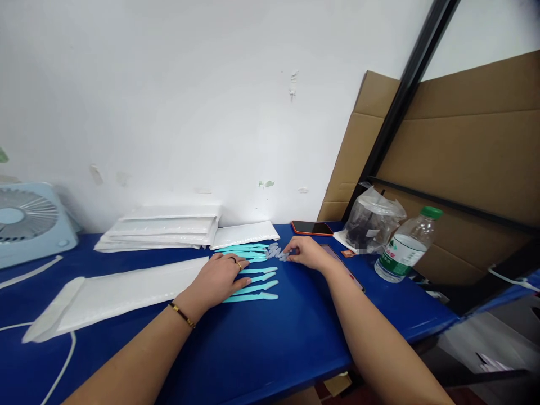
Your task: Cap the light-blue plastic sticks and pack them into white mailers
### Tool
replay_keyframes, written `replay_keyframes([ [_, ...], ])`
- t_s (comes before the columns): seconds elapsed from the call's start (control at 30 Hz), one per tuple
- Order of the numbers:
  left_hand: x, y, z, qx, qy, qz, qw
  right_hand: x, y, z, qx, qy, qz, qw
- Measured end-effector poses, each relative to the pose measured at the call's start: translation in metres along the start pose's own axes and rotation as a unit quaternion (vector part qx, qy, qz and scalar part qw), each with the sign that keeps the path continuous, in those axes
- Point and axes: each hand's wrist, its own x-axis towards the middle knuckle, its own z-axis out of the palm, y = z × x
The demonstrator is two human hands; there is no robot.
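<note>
My left hand [223,277] lies flat over a row of turquoise eyebrow razors [264,286], fingers stretched out and touching several of them. The razors rest side by side on the blue table, their heads pointing right; the handles are partly hidden under my hand. Just beyond the heads is a small pile of translucent caps [274,250]. At the right edge of that pile, my right hand [307,253] has thumb and fingertips pinched together on one of the caps, which is mostly covered by the fingers.
White padded mailers [160,229] are stacked by the wall, and another mailer [130,292] lies left of my hand. A phone [312,228], a second phone [343,267], a bagged cup [373,219] and a water bottle [405,247] stand right. A fan [31,222] is far left.
</note>
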Motion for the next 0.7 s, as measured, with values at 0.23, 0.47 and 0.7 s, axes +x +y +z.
replay_keyframes([
  [0.23,-0.003,0.011,-0.003,-0.015,-0.011,0.024,1.000,0.001,-0.014,0.003,0.033,-0.042,0.020,0.998],
  [0.47,-0.002,0.013,0.001,-0.046,-0.022,0.030,0.998,0.004,-0.026,0.015,0.074,-0.065,-0.003,0.995],
  [0.7,-0.002,0.003,0.004,-0.054,-0.019,0.022,0.998,0.004,-0.015,0.011,0.061,-0.009,-0.021,0.998],
])
